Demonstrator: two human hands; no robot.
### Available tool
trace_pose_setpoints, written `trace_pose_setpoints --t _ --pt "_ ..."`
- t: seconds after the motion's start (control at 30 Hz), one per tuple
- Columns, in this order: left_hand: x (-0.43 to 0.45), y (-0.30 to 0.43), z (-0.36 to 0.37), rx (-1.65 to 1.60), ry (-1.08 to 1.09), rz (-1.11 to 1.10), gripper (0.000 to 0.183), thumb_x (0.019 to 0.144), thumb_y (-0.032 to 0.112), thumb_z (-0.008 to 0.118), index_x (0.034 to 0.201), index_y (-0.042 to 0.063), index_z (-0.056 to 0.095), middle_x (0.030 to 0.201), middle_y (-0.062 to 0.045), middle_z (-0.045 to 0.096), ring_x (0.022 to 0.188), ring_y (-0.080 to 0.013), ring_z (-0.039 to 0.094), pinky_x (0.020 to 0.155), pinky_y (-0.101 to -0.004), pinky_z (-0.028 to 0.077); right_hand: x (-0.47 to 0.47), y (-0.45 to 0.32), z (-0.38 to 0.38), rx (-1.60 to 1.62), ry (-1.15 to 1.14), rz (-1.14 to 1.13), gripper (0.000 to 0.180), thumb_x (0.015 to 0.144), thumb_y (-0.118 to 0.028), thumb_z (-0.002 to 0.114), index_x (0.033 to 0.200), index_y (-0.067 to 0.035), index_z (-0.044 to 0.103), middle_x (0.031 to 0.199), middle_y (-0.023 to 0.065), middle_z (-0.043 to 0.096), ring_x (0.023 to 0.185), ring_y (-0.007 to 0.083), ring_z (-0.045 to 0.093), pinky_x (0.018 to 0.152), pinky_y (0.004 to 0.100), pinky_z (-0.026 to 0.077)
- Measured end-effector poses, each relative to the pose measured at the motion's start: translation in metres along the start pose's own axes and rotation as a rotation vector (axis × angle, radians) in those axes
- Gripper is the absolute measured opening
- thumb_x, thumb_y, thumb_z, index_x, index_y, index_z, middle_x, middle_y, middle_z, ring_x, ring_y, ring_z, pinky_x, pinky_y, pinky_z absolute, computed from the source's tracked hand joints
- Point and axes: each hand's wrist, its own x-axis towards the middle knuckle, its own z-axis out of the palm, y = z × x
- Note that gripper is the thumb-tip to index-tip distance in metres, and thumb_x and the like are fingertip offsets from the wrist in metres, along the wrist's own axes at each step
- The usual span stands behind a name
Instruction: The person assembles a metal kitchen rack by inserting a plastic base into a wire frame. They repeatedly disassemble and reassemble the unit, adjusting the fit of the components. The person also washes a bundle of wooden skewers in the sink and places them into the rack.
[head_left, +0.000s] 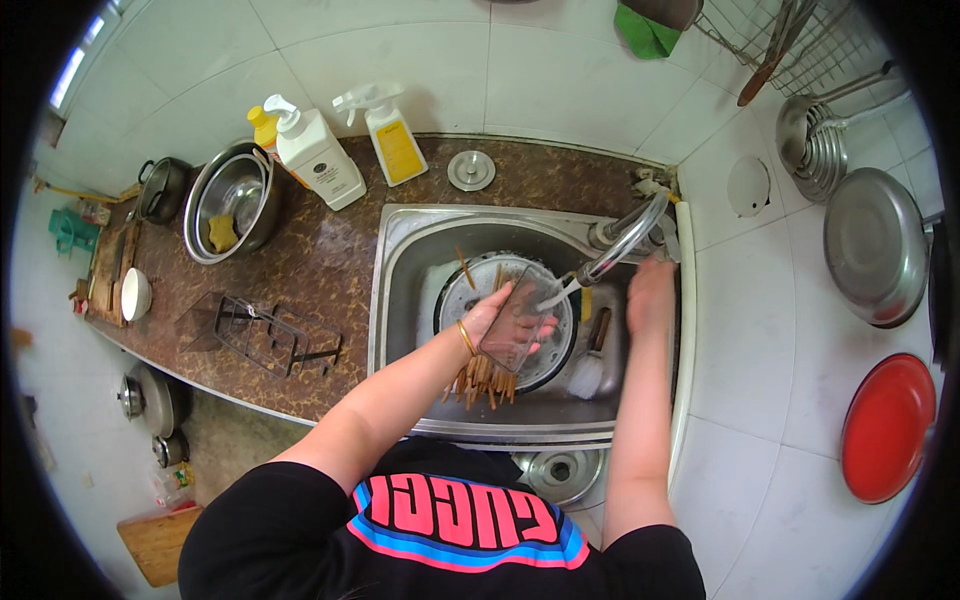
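My left hand (510, 311) holds a clear plastic box (517, 330) tilted over the sink. Water from the curved metal faucet (619, 244) runs onto it. Behind the box sits a round basin (551, 364) with suds, and a bundle of wooden chopsticks (484, 382) lies across it, partly hidden by my left hand. My right hand (651, 292) is blurred at the faucet's lever (669, 238); its fingers are hard to make out. Between my hands, a scrub brush (589, 367) with white bristles rests on the sink floor, near a yellow object (586, 306).
The steel sink (379, 300) is set in a brown counter. A black wire rack (277, 337), a white bowl (136, 294), nested metal bowls (232, 199) with a sponge, a pump bottle (319, 157) and a spray bottle (394, 142) stand around it. Pans (874, 247) hang at right.
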Motion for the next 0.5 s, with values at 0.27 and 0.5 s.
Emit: trace_pose_setpoints --t 0.27,0.5 --pt "0.042 -0.015 0.001 0.088 0.195 0.188 0.051 0.089 0.053 0.038 0.119 0.015 0.05 0.116 -0.015 0.054 0.099 -0.0275 0.053 0.085 -0.0391 0.043 -0.09 0.084 0.071 -1.371 -0.368 0.134 0.067 0.093 -0.048 0.025 0.14 -0.002 0.016 0.143 0.0188 0.022 0.133 0.0291 0.021 0.107 0.0487 0.007" --pt "0.06 0.008 0.001 1.309 0.95 0.318 0.094 0.08 0.058 0.051 0.14 0.0 0.006 0.134 -0.027 0.035 0.125 -0.0351 0.035 0.099 -0.0385 0.032 -0.103 0.113 0.042 0.038 -0.247 0.355 0.036 0.093 -0.026 0.046 0.119 0.0 0.048 0.112 0.0108 0.054 0.1 0.0193 0.053 0.086 0.0321 0.042"
